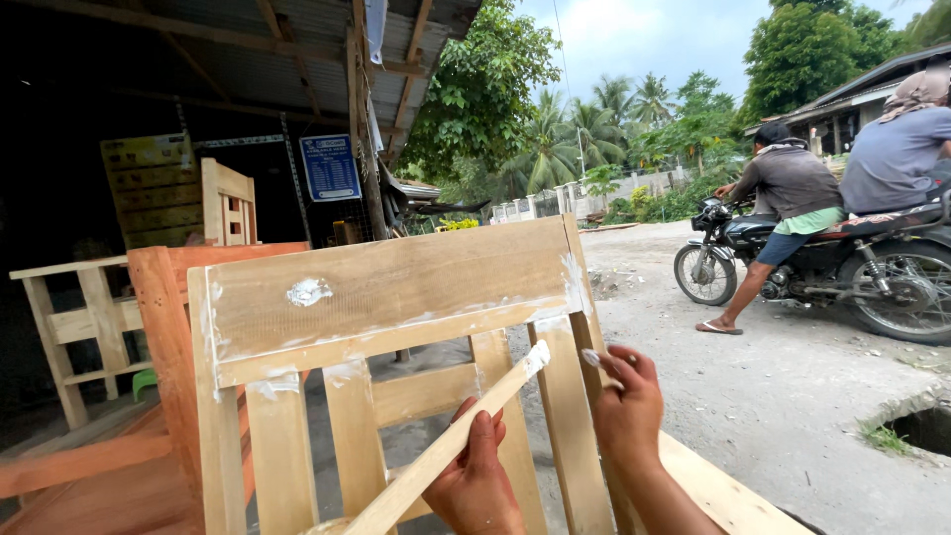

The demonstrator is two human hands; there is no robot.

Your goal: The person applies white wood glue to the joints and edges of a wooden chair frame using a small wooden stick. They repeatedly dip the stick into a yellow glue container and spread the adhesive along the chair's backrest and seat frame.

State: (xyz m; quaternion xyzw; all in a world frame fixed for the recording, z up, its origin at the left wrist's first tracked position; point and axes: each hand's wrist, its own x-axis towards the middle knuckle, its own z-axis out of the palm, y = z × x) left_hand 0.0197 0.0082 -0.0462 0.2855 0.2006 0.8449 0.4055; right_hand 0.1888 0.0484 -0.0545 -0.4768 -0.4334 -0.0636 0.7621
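Note:
A bare wooden chair back (391, 287) with vertical slats stands right in front of me, with white putty smeared along its joints and one blob on the top rail. My left hand (475, 481) grips a long flat wooden stick (451, 441) whose tip carries white putty and rests near a slat under the top rail. To its right, my right hand (626, 406) is raised beside the chair's right post, its fingertips smeared with white putty and touching the post's edge.
An orange-stained chair (163, 327) and more bare wooden frames (79, 317) stand at left under a tin roof. Two people sit on a motorcycle (822, 263) on the gravel road at right. A dark hole (926, 428) opens in the ground at far right.

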